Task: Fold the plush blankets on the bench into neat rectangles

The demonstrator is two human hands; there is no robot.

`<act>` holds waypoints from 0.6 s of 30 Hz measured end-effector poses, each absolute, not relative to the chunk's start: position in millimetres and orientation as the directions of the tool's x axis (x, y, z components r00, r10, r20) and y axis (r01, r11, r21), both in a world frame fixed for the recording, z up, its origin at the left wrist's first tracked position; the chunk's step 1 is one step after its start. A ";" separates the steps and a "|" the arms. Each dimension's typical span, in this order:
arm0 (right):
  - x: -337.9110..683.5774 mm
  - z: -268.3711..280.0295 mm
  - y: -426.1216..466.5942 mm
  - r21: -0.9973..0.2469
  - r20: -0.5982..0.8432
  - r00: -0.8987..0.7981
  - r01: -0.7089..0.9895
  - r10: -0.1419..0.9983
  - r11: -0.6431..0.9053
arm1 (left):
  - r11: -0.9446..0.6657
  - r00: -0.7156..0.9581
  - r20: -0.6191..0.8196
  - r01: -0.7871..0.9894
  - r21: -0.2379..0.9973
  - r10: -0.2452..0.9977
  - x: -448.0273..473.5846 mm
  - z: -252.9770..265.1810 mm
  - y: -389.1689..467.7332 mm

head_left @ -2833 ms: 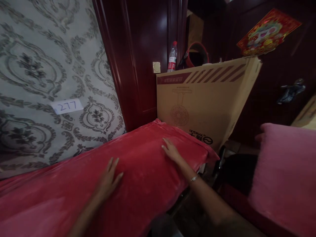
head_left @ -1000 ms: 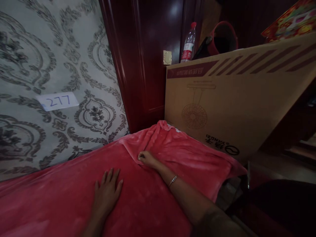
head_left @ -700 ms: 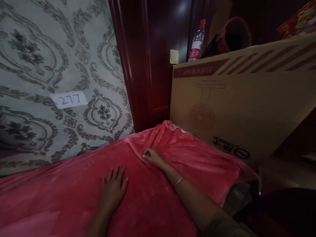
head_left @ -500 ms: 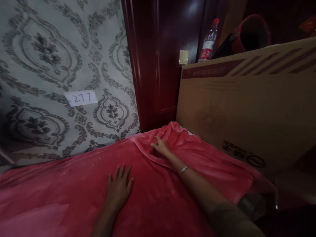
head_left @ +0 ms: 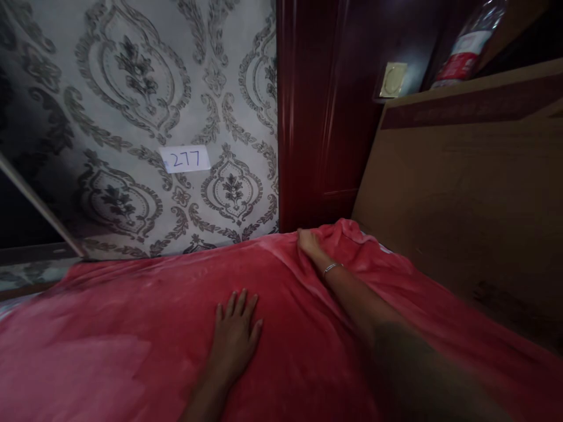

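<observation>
A red plush blanket [head_left: 176, 305] spreads across the bed, with folds bunched toward its far right corner. My left hand [head_left: 235, 334] lies flat on it near the middle, fingers spread. Farther off, my right hand [head_left: 309, 241] is closed on the blanket at its far edge by the dark red wooden panel. A thin bracelet [head_left: 333, 268] circles my right wrist. The tips of my right fingers are partly hidden in the cloth.
A large cardboard box [head_left: 448, 193] stands along the right side, with a plastic bottle [head_left: 466, 53] on top. Behind the bed are patterned wallpaper [head_left: 141, 76] with a paper marked 277 [head_left: 187, 159], and a dark red wooden panel [head_left: 316, 117] beside a switch plate [head_left: 393, 80].
My view has turned left. My right hand has moved to the blanket's far edge and its fingers have closed on the cloth. My left hand still rests flat.
</observation>
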State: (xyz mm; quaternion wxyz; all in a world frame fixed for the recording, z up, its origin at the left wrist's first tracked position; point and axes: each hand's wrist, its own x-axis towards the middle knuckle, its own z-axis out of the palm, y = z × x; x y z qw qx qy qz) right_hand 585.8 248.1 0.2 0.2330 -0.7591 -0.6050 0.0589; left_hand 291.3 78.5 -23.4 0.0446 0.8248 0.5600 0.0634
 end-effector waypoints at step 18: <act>554.8 -22.2 150.8 -0.176 0.085 -0.078 0.980 0.993 0.092 | -0.284 0.281 0.055 0.956 0.076 0.958 291.3 -19.2 74.6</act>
